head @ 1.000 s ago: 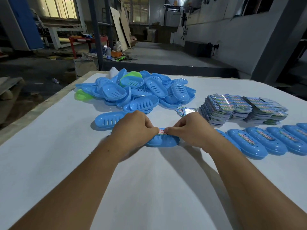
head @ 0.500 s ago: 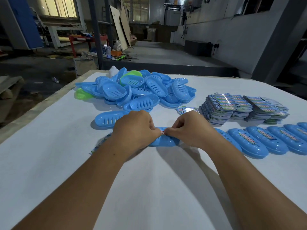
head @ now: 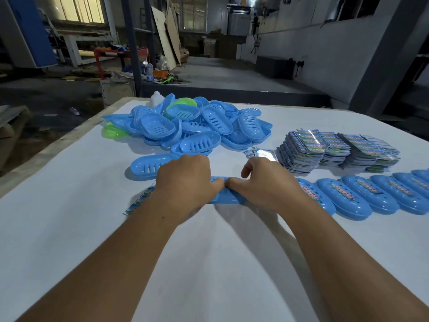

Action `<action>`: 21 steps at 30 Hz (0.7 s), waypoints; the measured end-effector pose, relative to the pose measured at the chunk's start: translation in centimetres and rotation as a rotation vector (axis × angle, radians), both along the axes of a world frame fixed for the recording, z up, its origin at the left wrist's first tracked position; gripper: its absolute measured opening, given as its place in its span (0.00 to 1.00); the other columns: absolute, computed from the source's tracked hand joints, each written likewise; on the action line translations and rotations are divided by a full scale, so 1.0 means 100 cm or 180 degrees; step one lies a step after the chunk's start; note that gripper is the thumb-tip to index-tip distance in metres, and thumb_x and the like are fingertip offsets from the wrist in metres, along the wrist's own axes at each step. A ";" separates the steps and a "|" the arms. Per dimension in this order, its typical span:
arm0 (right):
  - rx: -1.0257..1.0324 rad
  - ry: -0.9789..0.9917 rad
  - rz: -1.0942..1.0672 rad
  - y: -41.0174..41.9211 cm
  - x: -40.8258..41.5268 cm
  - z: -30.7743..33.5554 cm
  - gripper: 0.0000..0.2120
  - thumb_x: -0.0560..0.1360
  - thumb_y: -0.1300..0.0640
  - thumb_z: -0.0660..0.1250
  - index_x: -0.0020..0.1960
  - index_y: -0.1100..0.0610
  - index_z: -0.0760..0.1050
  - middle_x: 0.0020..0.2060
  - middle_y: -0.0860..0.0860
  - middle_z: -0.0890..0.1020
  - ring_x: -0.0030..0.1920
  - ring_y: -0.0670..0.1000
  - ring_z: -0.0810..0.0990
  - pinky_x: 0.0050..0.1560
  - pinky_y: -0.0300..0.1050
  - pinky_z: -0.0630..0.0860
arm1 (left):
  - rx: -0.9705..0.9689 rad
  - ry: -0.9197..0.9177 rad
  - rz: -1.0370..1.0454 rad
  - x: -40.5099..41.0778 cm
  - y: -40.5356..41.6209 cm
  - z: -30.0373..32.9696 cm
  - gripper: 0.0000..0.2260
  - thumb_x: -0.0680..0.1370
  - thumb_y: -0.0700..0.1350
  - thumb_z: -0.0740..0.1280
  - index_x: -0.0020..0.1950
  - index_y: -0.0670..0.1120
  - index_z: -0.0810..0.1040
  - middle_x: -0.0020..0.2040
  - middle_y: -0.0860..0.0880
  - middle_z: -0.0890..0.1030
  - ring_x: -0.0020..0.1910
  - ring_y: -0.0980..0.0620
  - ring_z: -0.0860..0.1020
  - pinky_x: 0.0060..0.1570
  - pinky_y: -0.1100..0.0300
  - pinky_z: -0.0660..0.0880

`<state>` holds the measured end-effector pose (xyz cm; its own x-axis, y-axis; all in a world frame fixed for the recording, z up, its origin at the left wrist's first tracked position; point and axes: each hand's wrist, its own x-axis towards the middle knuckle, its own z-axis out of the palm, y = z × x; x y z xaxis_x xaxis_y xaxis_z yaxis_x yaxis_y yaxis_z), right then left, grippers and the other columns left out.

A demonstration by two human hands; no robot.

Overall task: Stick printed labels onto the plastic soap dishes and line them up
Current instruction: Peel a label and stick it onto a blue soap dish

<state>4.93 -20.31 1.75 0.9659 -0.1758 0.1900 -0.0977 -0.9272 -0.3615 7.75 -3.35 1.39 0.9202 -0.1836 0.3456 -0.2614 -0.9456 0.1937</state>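
Blue dish in work: a blue plastic soap dish (head: 226, 198) lies upside down on the white desk (head: 69, 228), close to the person and between the two hands, mostly covered by them.
Left hand: the left hand (head: 185, 182) rests on the left half of the dish, fingers curled down over it, thumb pressed on its top and meeting the other thumb.
Right hand: the right hand (head: 264, 182) covers the right half, thumb pressed flat on top, index finger lifted and bent, the other fingers curled over the far edge.
Label: hidden under the thumbs; cannot tell how it lies.
Finished row: labelled blue dishes (head: 371, 194) lie upside down side by side to the right, touching each other, each with a printed strip on top.
Supply heap: a loose pile of blue dishes (head: 197, 126) with some green ones (head: 113, 133) sits at the far side; one single blue dish (head: 148, 166) lies just in front of it, partly behind the left hand.
Label stacks: printed labels (head: 336, 147) stand in stacks at the far right, behind the row.
Strip: a printed strip (head: 137, 203) lies on the desk beside the left wrist.
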 end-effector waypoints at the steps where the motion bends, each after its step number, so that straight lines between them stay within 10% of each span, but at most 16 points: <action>1: 0.0003 -0.0033 0.0073 0.000 -0.001 0.000 0.20 0.68 0.33 0.70 0.46 0.47 0.74 0.43 0.43 0.79 0.46 0.50 0.78 0.42 0.47 0.73 | -0.0113 0.0108 0.0031 0.001 0.001 -0.001 0.16 0.72 0.66 0.66 0.41 0.53 0.74 0.41 0.54 0.79 0.43 0.48 0.78 0.39 0.56 0.69; 7: 0.0642 -0.0393 0.0956 0.005 -0.003 -0.002 0.17 0.75 0.47 0.71 0.62 0.47 0.77 0.56 0.43 0.81 0.56 0.45 0.77 0.56 0.41 0.73 | -0.1084 0.0285 0.0295 0.014 0.010 -0.005 0.07 0.76 0.57 0.61 0.43 0.55 0.72 0.40 0.56 0.78 0.42 0.48 0.77 0.38 0.55 0.66; 15: 0.0071 0.0091 0.1118 0.004 -0.014 -0.001 0.32 0.69 0.38 0.73 0.71 0.41 0.70 0.61 0.42 0.79 0.59 0.50 0.77 0.59 0.46 0.75 | -0.1327 0.0227 0.0144 0.021 0.013 -0.014 0.05 0.77 0.55 0.62 0.46 0.55 0.72 0.42 0.53 0.79 0.46 0.45 0.77 0.43 0.53 0.70; 21: -0.0865 0.0472 0.0078 -0.021 -0.022 0.008 0.27 0.64 0.30 0.65 0.53 0.49 0.76 0.52 0.50 0.79 0.53 0.59 0.76 0.47 0.49 0.71 | -0.1335 0.0183 0.0195 0.021 0.012 -0.016 0.06 0.77 0.55 0.63 0.43 0.55 0.72 0.37 0.56 0.78 0.43 0.47 0.77 0.42 0.54 0.70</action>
<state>2.71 -22.39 2.55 0.9899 -0.1142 0.0836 -0.1073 -0.9907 -0.0833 9.87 -2.15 -0.23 0.9450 0.0176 0.3266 -0.1847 -0.7953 0.5774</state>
